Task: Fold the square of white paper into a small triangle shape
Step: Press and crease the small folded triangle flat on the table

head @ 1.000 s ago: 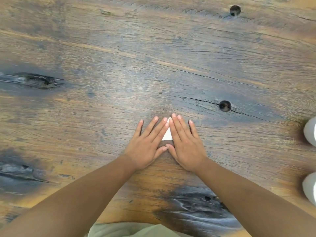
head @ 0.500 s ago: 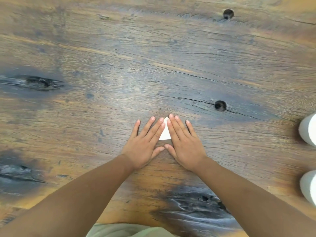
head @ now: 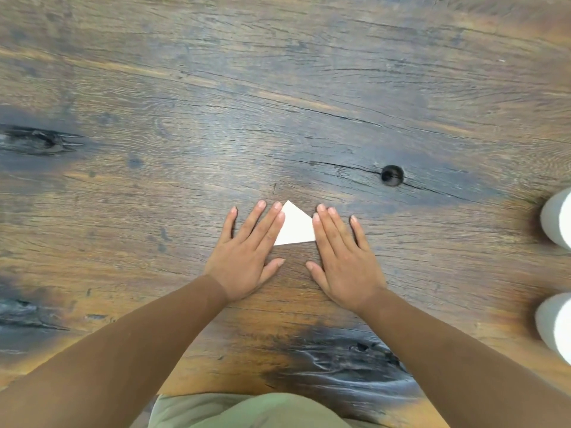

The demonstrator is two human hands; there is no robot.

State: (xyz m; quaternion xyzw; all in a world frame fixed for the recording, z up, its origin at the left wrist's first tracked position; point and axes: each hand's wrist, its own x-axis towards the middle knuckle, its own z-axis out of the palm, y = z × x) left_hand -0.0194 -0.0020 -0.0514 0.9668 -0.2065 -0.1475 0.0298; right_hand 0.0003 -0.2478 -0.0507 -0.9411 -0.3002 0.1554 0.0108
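Note:
A small white paper triangle (head: pixel 295 227) lies flat on the wooden table (head: pixel 278 103), its tip pointing away from me. My left hand (head: pixel 247 254) lies flat on the table with straight fingers, its index finger along the paper's left edge. My right hand (head: pixel 343 257) also lies flat with straight fingers, its index finger touching the paper's right corner. Most of the triangle shows between the two hands.
Two white rounded objects (head: pixel 557 217) (head: pixel 554 325) stand at the right edge, cut off by the frame. A dark knot hole (head: pixel 391 174) sits beyond my right hand. A dark crack (head: pixel 37 140) runs at the far left.
Both hands have slid apart sideways, off the paper. The triangle, mostly covered before, now shows between them.

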